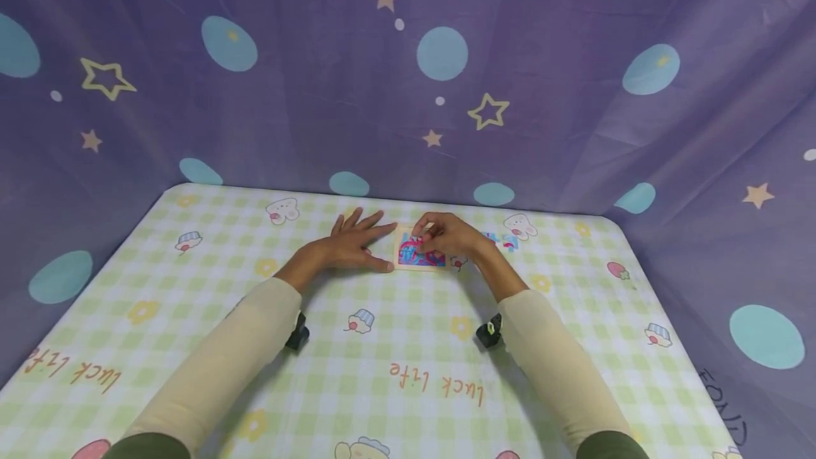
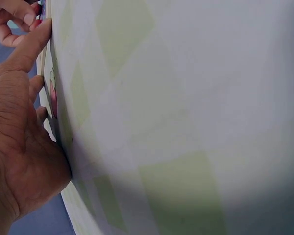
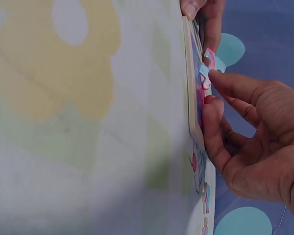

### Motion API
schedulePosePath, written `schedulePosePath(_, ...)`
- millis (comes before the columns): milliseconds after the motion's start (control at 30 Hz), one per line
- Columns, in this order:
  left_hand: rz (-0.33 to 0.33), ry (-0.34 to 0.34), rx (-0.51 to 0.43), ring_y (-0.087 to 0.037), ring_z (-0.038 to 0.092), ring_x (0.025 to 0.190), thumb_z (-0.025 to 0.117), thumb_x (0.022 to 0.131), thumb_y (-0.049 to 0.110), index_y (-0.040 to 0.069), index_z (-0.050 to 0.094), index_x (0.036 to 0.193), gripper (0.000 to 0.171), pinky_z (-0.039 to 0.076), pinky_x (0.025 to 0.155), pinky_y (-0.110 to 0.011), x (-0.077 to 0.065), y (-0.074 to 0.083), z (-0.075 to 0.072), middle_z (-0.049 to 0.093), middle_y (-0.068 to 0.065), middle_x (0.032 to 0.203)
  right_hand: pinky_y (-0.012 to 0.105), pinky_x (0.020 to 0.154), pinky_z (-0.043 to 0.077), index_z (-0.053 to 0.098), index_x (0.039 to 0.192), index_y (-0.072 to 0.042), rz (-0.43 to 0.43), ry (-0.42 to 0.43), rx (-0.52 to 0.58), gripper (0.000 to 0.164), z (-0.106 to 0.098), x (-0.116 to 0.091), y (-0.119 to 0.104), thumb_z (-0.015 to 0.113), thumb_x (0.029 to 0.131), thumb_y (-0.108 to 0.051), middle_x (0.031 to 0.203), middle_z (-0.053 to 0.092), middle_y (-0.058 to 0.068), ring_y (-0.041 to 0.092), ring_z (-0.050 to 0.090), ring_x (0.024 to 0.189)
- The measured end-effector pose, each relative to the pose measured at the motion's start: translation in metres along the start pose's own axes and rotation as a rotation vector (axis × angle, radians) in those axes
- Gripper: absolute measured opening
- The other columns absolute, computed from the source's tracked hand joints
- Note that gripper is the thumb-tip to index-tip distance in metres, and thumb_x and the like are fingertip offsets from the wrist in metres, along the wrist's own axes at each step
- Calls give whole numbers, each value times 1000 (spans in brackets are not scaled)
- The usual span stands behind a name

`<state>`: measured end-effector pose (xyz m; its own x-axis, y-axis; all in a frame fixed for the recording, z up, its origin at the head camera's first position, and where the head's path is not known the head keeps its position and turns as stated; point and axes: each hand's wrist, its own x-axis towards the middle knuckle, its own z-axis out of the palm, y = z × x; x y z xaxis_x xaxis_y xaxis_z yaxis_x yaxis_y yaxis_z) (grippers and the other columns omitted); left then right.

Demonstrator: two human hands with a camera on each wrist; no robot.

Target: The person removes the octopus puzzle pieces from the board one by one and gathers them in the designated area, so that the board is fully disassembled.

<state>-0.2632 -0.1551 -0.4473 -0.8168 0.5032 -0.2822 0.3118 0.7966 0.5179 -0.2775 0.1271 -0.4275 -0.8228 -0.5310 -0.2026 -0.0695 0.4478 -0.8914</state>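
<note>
A small jigsaw puzzle in a pale wooden frame (image 1: 421, 268) lies on the table, its picture pink, red and blue. My left hand (image 1: 350, 246) has its fingers spread, and the thumb and index fingertip touch the frame's left edge. Over the puzzle, my right hand (image 1: 449, 234) pinches a pink and light-blue puzzle piece (image 3: 206, 73) at its fingertips. The right wrist view shows this piece tilted up from the board, with another fingertip down on the puzzle. Fingers hide part of the picture.
Loose puzzle pieces (image 1: 510, 242) lie on the table right of the frame, partly behind the right hand. A green-checked cloth (image 1: 395, 346) with printed cupcakes and flowers covers the table. Behind its far edge hangs a purple curtain (image 1: 357, 112).
</note>
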Motion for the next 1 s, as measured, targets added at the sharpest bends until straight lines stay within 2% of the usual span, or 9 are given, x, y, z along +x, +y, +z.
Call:
schedulePosePath(167, -25, 1, 11, -38, -24, 177, 74, 95, 78, 40, 24, 181, 107, -21, 138, -66, 9, -10, 5, -4, 3, 194, 27, 71, 55, 68, 116, 1, -12, 19, -25, 14, 2, 4, 3, 76, 105, -2, 96, 65, 2, 16, 61, 78)
schedulePosePath(367, -23, 22, 16, -36, -22, 178, 73, 90, 86, 40, 26, 181, 112, -19, 139, -66, 14, -18, 10, -1, 5, 193, 27, 73, 56, 68, 112, -2, 29, 50, -37, 10, 3, 3, 2, 75, 106, -5, 98, 60, 1, 16, 60, 83)
schedulePosePath(467, -19, 24, 11, -36, -22, 177, 74, 91, 84, 41, 26, 180, 111, -19, 139, -66, 12, -17, 9, -1, 4, 194, 28, 76, 58, 68, 115, -1, 43, 60, -8, 9, 3, 0, 1, 72, 108, -5, 99, 59, 2, 17, 61, 85)
schedulePosePath(633, -2, 16, -13, -41, -21, 177, 76, 95, 74, 37, 28, 181, 105, -20, 138, -69, 1, -3, 3, 0, -1, 194, 32, 81, 63, 65, 122, 1, 52, 69, 62, 13, 1, -7, -1, 67, 110, -4, 104, 59, 5, 22, 68, 91)
schedulePosePath(767, -8, 20, -6, -40, -21, 177, 77, 97, 69, 36, 29, 181, 101, -18, 139, -68, 0, -2, 3, 1, -1, 194, 34, 85, 66, 63, 124, 3, 51, 71, 92, 16, -3, -12, -1, 67, 109, -3, 107, 61, 8, 25, 74, 97)
schedulePosePath(900, 0, 17, -14, -41, -22, 177, 77, 97, 69, 35, 28, 181, 102, -19, 138, -69, -1, 0, 1, 0, -2, 194, 39, 92, 69, 61, 124, 4, 34, 73, 110, 18, -6, -15, 1, 68, 109, -3, 109, 62, 10, 30, 79, 105)
schedulePosePath(1000, 17, 21, -17, -43, -22, 177, 76, 95, 74, 36, 29, 181, 106, -20, 137, -70, 0, -2, 2, 0, -4, 194, 45, 97, 70, 61, 124, 4, 12, 82, 125, 18, -8, -20, 2, 68, 108, -3, 109, 63, 11, 36, 81, 111)
